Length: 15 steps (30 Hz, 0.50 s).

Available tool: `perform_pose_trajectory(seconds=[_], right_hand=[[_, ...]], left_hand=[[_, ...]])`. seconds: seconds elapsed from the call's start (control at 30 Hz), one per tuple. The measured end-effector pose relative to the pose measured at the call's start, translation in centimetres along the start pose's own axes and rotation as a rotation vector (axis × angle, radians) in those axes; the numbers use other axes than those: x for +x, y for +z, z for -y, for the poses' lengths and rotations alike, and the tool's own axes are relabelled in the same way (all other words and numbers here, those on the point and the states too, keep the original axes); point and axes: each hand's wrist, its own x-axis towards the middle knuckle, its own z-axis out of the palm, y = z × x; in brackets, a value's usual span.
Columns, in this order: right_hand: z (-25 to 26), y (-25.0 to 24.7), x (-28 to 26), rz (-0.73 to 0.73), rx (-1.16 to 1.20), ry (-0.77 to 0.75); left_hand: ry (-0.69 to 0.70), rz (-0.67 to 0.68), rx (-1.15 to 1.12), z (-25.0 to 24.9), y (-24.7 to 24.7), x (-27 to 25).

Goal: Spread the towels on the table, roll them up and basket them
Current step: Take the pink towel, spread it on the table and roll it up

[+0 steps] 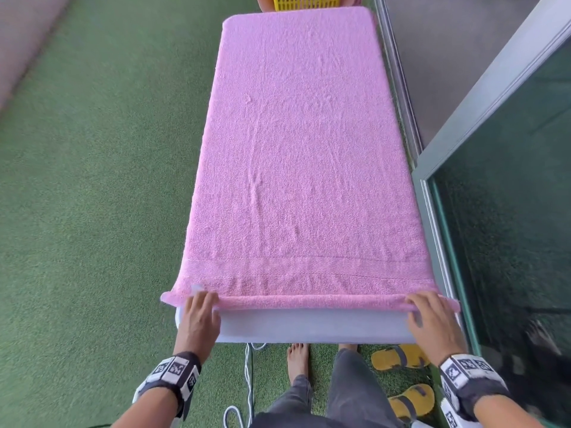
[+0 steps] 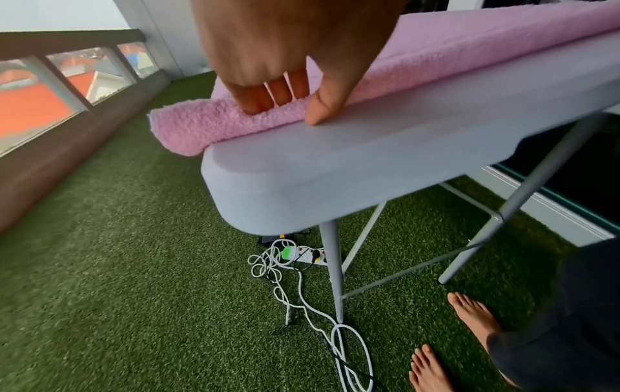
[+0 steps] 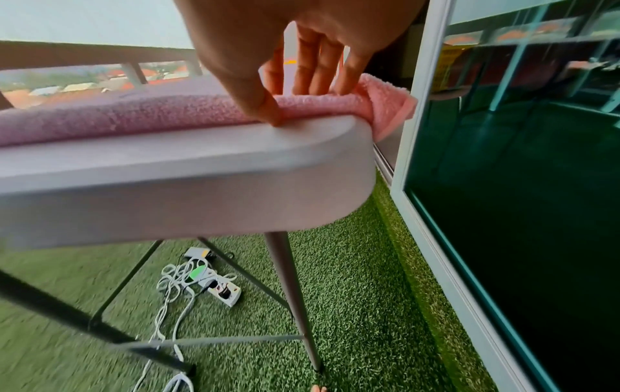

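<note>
A pink towel (image 1: 296,143) lies spread flat along the grey table (image 1: 309,327), covering nearly all of it. Its near edge is turned over into a thin first roll (image 1: 309,301). My left hand (image 1: 199,316) pinches that roll (image 2: 214,122) near its left end, fingers on top and thumb at the front. My right hand (image 1: 428,318) pinches the roll (image 3: 167,111) near its right end in the same way. A yellow basket (image 1: 304,2) shows at the table's far end, mostly cut off by the frame.
Green artificial turf (image 1: 92,180) surrounds the table. A glass door and metal frame (image 1: 494,149) run close along the right side. Cables and a power strip (image 2: 302,257) lie under the table. Yellow sandals (image 1: 398,356) and my bare feet are by the near end.
</note>
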Motion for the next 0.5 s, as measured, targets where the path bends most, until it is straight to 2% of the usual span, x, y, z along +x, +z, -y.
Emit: perform_pose_trajectory(seconds=[0.1,0.3,0.43,0.5], right_hand=[[-0.3,0.1,0.9,-0.038,0.044,0.036],[-0.3,-0.3,1.6,-0.127,0.05,0.061],[0.0,-1.3,1.8,-0.019,-0.108,0.036],[0.2,-1.5,1.9,-0.049,-0.14,0.087]], left_hand=[[0.008,-0.092,-0.023,0.0,-0.4,1.0],[-0.026,0.03,0.064,0.6,-2.0,1.8],[-0.092,0.113,0.117,0.9,-2.0,2.2],[-0.129,0.089,0.141,0.8,-2.2,2.5]])
